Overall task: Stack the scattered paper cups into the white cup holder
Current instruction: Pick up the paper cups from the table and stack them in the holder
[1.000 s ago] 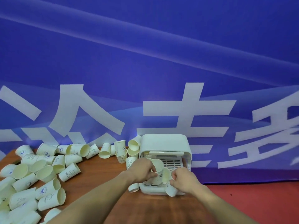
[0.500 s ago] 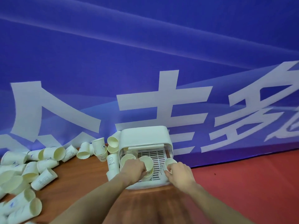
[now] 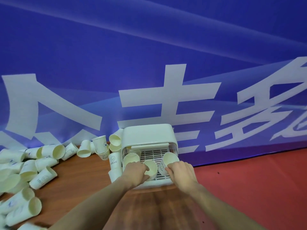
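Banner (image 3: 149,63), blue with big white characters, fills the background. Desk (image 3: 79,176), brown wood, runs along the bottom, red floor (image 3: 249,180) to its right. Scattered paper cups (image 3: 25,171) lie heaped on the desk's left side, mostly tipped over; a few more stand or lean just left of the holder, one reading HELLO (image 3: 113,161). White cup holder (image 3: 147,138) sits on the desk against the banner, front open, slotted tray showing. Left hand (image 3: 135,173) has its grip curled round the middle cup stack (image 3: 150,168) on the tray. Right hand (image 3: 181,171) grips a single cup (image 3: 167,161), tilted, at the tray's right side. Another cup (image 3: 131,159) stands in the tray's left part.
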`<action>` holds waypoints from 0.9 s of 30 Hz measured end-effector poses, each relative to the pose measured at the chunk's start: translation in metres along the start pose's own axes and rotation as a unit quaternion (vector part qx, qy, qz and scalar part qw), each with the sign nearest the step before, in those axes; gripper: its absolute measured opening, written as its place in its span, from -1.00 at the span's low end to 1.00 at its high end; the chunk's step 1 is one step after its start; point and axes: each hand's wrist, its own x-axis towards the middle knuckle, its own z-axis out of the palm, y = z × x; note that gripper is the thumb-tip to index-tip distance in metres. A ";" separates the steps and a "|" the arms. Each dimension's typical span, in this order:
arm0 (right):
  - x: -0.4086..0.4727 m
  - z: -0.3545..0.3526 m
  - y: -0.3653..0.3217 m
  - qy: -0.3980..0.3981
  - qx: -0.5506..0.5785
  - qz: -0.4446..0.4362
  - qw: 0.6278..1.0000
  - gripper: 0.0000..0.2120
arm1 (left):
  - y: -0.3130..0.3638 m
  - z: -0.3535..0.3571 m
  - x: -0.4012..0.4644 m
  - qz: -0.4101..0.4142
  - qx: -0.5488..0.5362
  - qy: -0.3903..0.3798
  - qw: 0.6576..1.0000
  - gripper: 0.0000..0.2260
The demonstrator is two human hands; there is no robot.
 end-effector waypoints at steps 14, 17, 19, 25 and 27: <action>0.035 0.012 -0.046 -0.066 -0.130 -0.138 0.980 -0.77 | -0.050 -0.019 -0.024 -0.021 -0.050 0.028 0.998 -0.73; 0.041 0.028 -0.048 -0.102 -0.163 -0.136 0.972 -0.82 | -0.060 -0.015 -0.031 -0.012 -0.062 0.025 0.998 -0.72; 0.045 0.036 -0.048 -0.116 -0.175 -0.132 0.969 -0.81 | -0.067 -0.011 -0.035 -0.012 -0.069 0.027 0.997 -0.72; 0.052 0.052 -0.050 -0.157 -0.192 -0.128 0.960 -0.72 | -0.080 0.001 -0.043 -0.024 -0.085 0.011 0.996 -0.75; 0.053 0.055 -0.052 -0.169 -0.192 -0.127 0.958 -0.71 | -0.084 0.006 -0.046 -0.027 -0.078 0.004 0.997 -0.75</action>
